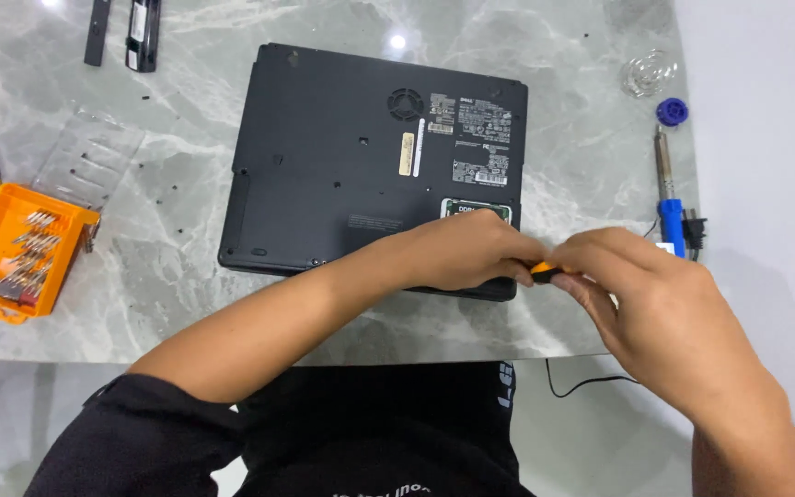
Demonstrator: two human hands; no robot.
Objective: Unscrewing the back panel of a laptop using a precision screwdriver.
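The small orange-handled screwdriver (pixel 545 271) is pinched between both hands, just over the front right corner of the black laptop (pixel 370 156), which lies upside down in the middle of the tabletop (pixel 177 276). The left hand (pixel 471 253) closes its grip on the tip end; the right hand (pixel 655 304) closes on the handle. It looks like they are getting the tool ready. Next comes a careful aim at a tiny screw. The front edge is close. There is open room left of the laptop, before the orange bit box (pixel 25 253).

Black short-sleeved shirt (pixel 342 433) with pale print; bare forearms.
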